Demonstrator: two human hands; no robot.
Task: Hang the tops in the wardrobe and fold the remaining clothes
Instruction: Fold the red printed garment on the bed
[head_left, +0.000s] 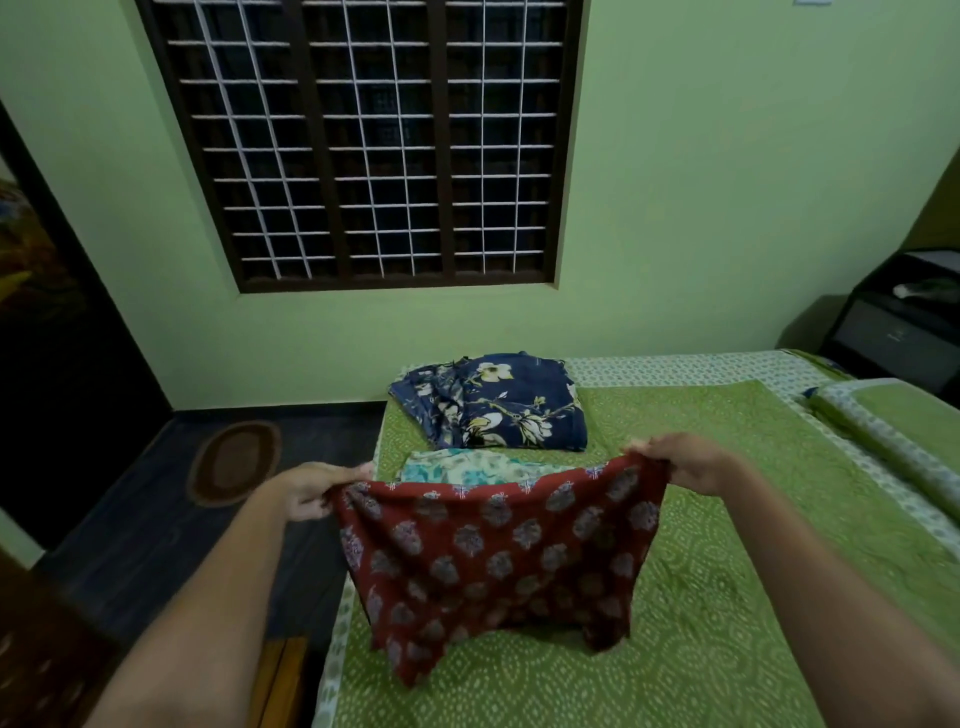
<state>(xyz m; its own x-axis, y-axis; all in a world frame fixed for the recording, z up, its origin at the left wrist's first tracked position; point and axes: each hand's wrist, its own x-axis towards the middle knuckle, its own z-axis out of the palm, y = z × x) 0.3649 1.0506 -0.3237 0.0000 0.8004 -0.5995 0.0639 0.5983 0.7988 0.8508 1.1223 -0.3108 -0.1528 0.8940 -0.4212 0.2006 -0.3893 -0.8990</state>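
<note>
While both arms reach out over the green bedspread (701, 597), the left hand (311, 491) and the right hand (685, 465) each pinch an upper corner of a dark red printed garment (493, 551), fingers curled tightly round the cloth. The garment is stretched between them and hangs down in front of the person, its lower edge falling in loose, uneven folds that reach the bedspread or come very near it. Just beyond its top edge lies a pale teal patterned cloth (467, 467), partly hidden behind the red one. Farther back on the bed sits a folded navy floral garment (493, 405), near the wall under the barred window (363, 140). A pillow (893, 441) rests at the right edge, a dark bedside cabinet (904, 327) stands behind it, and an oval mat (234, 462) lies on the dark floor to the left.
</note>
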